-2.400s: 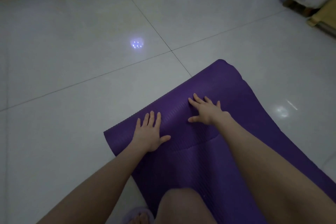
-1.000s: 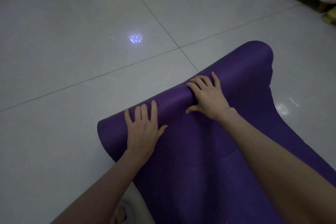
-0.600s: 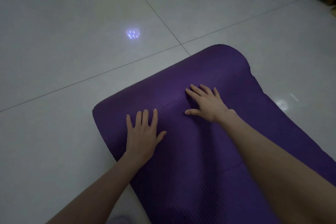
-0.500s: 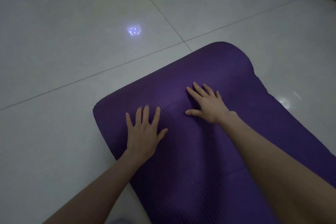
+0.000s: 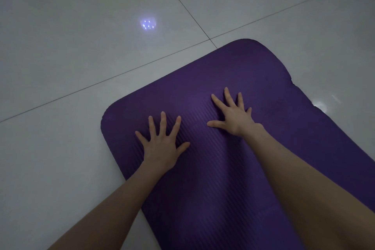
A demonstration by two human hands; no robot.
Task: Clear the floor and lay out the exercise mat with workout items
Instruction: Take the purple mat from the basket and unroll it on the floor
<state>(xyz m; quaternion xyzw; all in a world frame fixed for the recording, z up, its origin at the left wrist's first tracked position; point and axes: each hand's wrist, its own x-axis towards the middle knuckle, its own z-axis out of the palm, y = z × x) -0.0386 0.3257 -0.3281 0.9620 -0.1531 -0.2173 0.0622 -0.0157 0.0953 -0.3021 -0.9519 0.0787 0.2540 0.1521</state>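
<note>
A purple ribbed exercise mat (image 5: 233, 71) lies unrolled on the tiled floor, its rounded far end pointing up and to the right. My left hand (image 5: 162, 144) presses flat on the mat near its left edge, fingers spread. Further up the mat, my right hand (image 5: 231, 115) presses flat too, fingers splayed towards the far end. Both forearms reach in from the bottom of the view and cover part of the mat.
Pale glossy floor tiles (image 5: 71, 50) with dark grout lines surround the mat. A small bluish light reflection (image 5: 148, 24) shines on the tile beyond the mat, and a white glare spot (image 5: 319, 105) lies by the mat's right edge.
The last curl of the mat has rolled out flat. Both hands went from cupping the roll to pressing flat with fingers spread. The view has tilted further down.
</note>
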